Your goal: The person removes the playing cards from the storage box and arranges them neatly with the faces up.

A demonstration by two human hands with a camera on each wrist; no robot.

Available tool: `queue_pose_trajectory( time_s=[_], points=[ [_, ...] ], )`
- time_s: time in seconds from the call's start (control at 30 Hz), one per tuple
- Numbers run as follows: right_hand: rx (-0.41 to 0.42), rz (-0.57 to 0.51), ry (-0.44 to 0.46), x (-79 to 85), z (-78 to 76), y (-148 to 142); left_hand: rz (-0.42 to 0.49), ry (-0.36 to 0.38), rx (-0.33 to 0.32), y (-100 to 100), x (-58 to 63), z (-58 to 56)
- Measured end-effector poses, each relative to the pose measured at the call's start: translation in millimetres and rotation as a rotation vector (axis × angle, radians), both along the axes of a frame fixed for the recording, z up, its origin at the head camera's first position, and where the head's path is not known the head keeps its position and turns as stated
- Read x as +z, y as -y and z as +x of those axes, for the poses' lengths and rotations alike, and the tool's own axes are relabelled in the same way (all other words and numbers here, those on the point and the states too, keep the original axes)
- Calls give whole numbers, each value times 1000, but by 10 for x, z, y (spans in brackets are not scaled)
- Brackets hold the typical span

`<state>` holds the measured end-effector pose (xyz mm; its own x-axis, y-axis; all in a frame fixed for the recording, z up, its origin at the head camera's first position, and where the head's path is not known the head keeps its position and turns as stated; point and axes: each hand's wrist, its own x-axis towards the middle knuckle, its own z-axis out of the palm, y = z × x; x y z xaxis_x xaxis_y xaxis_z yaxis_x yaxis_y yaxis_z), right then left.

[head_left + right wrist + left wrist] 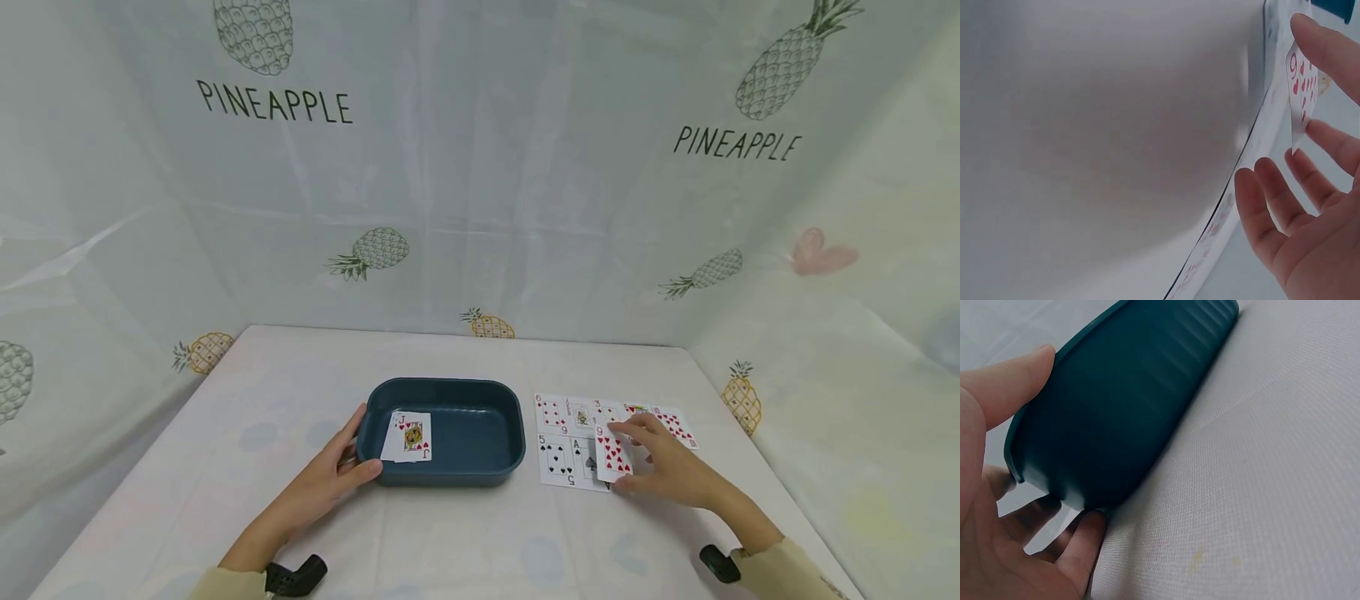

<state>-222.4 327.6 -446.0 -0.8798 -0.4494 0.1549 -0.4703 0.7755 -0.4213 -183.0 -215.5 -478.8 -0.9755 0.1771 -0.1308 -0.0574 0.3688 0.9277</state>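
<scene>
Probably light, slick and bendable, the nine of hearts (614, 454) suits an edge hold. Fingers of the right hand (670, 465) pinch it over other cards (556, 460); the left hand (330, 477) grips the tray (457, 481).

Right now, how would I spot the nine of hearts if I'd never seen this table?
On the white table, find the dark blue tray, then the face-up cards to its right. Over them, the right hand pinches the nine between thumb and fingers. It alone is held; its neighbours lie flat on the table.
</scene>
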Motion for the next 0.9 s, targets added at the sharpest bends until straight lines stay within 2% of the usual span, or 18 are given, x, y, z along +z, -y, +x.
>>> queue_pose_trajectory(
  time_s=[0.43, 0.77, 0.9],
  points=[
    [33, 44, 27, -48, -5, -249, 20, -12, -9, 1, 1, -1],
    [104, 48, -23, -79, -18, -287, 8, -4, -1, -3, 3, 8],
    [119, 54, -4, -57, -23, -283, 3, -1, -1, -8, 6, 4]
  ],
)
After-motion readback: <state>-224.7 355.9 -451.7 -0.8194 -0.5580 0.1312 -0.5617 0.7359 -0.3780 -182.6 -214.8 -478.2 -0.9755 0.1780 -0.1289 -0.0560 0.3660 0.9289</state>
